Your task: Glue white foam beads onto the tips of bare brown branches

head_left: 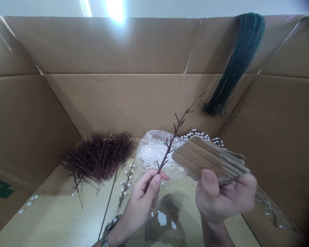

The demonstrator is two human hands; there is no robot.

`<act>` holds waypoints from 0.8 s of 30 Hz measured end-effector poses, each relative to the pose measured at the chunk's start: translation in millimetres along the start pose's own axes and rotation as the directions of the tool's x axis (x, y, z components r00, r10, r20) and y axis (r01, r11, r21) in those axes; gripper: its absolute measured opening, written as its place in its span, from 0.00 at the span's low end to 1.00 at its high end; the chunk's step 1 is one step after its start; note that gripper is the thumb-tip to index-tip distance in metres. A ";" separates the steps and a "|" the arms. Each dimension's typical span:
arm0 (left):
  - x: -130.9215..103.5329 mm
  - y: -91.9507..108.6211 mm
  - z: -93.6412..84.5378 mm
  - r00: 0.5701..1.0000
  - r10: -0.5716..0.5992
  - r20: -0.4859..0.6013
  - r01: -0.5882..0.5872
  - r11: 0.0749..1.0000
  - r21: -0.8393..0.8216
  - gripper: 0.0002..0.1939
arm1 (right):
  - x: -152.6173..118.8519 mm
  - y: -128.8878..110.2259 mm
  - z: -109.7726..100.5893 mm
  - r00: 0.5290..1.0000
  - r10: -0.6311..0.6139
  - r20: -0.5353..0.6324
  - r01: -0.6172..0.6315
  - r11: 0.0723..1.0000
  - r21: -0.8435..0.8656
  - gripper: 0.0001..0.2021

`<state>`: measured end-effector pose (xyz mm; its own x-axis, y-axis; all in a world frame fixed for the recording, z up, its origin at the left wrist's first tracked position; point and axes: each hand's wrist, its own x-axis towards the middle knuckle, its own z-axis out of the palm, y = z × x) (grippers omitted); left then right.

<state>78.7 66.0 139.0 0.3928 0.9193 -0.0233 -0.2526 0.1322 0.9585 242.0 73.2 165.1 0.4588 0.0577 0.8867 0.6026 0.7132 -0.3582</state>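
My left hand (148,192) pinches the lower end of a thin brown twig (173,135) with short side stubs; the twig points up and to the right. My right hand (225,197) grips a folded piece of corrugated cardboard (208,157), thumb on its near face. The twig's middle passes close to the left edge of that cardboard; I cannot tell whether they touch. Below the hands lies a dark flat piece (167,219) with white spots of something on it. Beside my left hand rests a twig with white berries (126,183).
A pile of dark bare twigs (100,154) lies at the left. Behind my hands sits a clear plastic bag (151,149) of white beads, with white-berried sprigs (195,133) near it. Green wire strands (237,61) hang over the cardboard wall (113,103). Metal scissors (270,209) lie at the right.
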 end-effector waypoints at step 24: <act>-5.4 3.6 -6.3 1.000 -0.007 0.017 0.008 0.999 -0.046 0.21 | 10.1 4.1 3.3 0.954 0.158 -0.253 -0.155 0.987 0.031 0.11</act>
<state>70.1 63.8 140.8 0.4098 0.9118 -0.0253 -0.2898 0.1565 0.9442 246.9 79.0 173.6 0.6986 -0.0090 0.7155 0.5031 0.7172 -0.4822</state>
